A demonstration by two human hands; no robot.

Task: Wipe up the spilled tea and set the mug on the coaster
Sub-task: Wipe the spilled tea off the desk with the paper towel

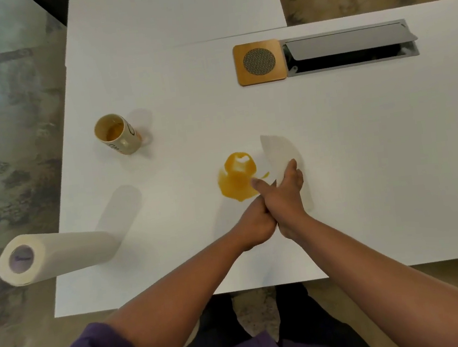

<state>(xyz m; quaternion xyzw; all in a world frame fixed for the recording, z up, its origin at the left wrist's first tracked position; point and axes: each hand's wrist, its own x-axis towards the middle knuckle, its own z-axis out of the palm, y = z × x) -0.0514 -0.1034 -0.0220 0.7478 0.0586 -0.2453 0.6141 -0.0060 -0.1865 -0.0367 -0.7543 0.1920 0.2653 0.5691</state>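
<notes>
Right hand grasps paper sheet, held just beside spill, apparently not yet on it. Left hand clenched against right wrist; contents cannot tell. Mug upright, well apart from coaster. Risk: single sheet saturates, smears tea; sweep pushes liquid toward table edge.
</notes>
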